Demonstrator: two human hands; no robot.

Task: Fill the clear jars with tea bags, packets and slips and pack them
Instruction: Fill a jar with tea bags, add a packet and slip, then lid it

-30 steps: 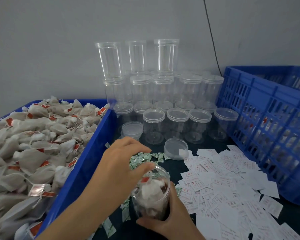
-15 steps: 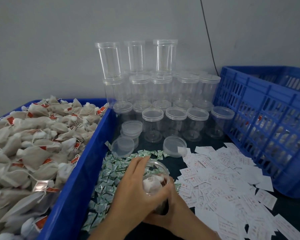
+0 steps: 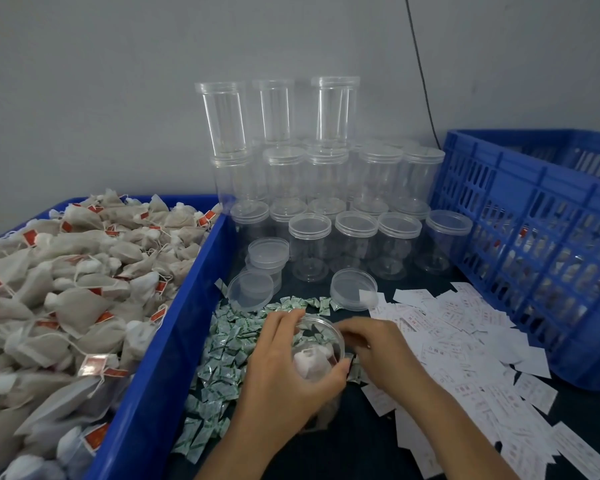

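The open clear jar (image 3: 321, 344) stands on the dark bench (image 3: 343, 455) near its front edge, between the two hands, with pale tea bags (image 3: 310, 362) already inside it. The left hand (image 3: 284, 372) wraps the jar's near side, its grip closed around the wall with the thumb lying across the front of the rim and the fingers (image 3: 281, 323) reaching over the far left edge. The right hand (image 3: 378, 348) sits just to the right of the jar, fingertips curled in at the rim; whether its grip pinches anything I cannot tell, as the fingertips blur against the plastic.

Small green-and-white packets (image 3: 222, 344) lie scattered on the bench to the left of and behind the jar. White printed slips (image 3: 458, 337) spread in a loose heap to the right. Two loose lids (image 3: 354, 289) lie open side up just beyond the packets, beside a short stack of lids (image 3: 267, 254).

Behind these stand rows of empty capped jars (image 3: 354, 240), stacked higher toward the grey wall (image 3: 118, 81). A blue bin (image 3: 160, 358) heaped with tea bags (image 3: 66, 292) carrying red tags fills the left side. A blue slotted crate (image 3: 534, 237) stands on the right, its near corner touching the slips.
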